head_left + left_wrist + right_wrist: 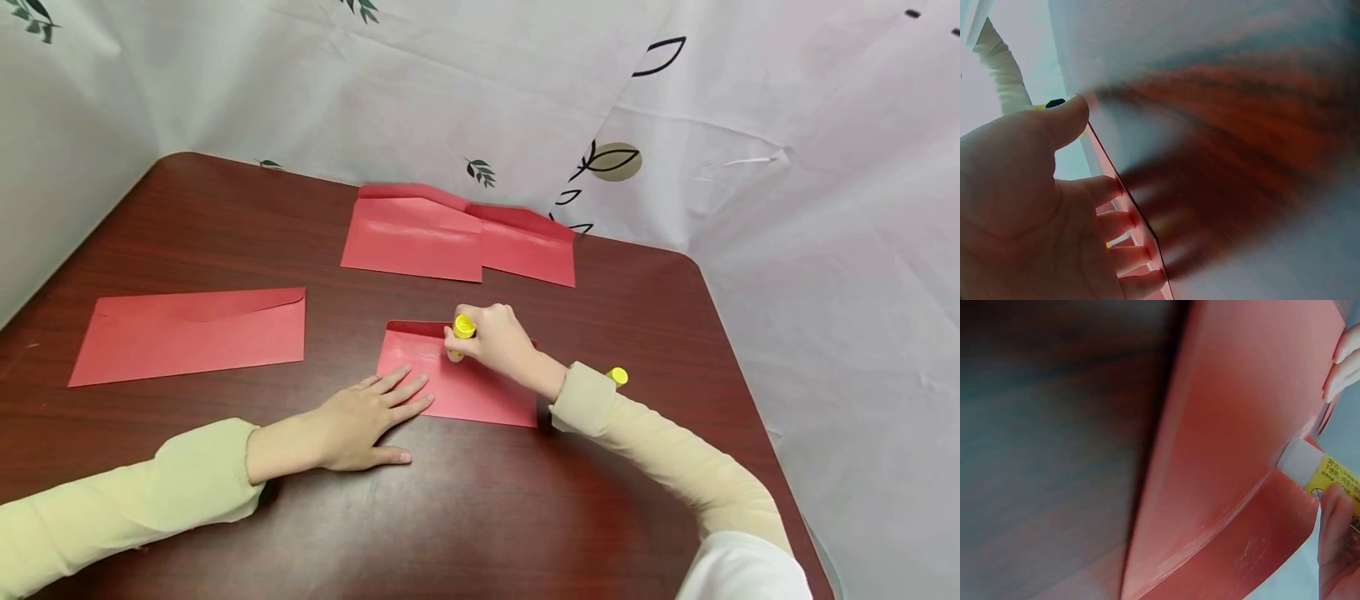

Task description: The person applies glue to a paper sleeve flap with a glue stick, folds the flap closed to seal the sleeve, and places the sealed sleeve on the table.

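Note:
A red envelope (480, 396) lies on the table before me, its flap (1254, 556) folded open on the far side. My right hand (501, 340) grips a yellow glue stick (464, 327), its white end down against the envelope near the flap's fold. In the right wrist view the glue stick (1335, 478) shows a printed yellow label, and shiny streaks mark the flap. My left hand (363, 421) lies flat with spread fingers, its fingertips resting on the envelope's left part. In the left wrist view those fingers (1132, 259) touch the red paper.
Farther left lies another red envelope (195, 337). Two more red envelopes (412, 237) overlap at the table's back edge, flaps up. A small yellow cap (618, 376) stands beside my right sleeve. Patterned white cloth (450, 92) hangs behind the brown table (315, 533).

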The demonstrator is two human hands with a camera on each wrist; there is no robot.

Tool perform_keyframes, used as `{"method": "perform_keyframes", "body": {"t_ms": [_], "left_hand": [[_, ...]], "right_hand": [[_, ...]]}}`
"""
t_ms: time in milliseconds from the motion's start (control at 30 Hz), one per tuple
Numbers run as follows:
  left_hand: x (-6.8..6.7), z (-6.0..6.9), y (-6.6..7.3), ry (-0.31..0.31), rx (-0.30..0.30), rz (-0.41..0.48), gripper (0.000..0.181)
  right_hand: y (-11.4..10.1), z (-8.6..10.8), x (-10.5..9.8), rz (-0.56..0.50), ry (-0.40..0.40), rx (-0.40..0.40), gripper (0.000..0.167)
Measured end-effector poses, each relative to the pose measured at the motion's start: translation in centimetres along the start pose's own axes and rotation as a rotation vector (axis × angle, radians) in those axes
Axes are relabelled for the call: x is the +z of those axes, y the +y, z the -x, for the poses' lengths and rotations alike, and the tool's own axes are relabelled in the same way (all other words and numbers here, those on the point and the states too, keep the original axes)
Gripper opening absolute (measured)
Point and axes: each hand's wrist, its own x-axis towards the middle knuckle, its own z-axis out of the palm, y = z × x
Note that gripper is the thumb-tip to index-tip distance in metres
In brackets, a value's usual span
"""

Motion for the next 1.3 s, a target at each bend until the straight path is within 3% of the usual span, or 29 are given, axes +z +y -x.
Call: {"method": "perform_keyframes", "body": {"t_ms": [900,1300], "left_hand": [[0.2,0.0,0.0,0.012,0.014,-0.005,0.073],[0.3,0.0,-0.1,0.037,0.022,0.012,0.071]], "right_hand": [[-4.0,-4.9,2.7,0.025,-0.047,-0.117,0.023],[-4.6,-5.2,2.6,0.062,-0.091,-0.119,0.019]]}}
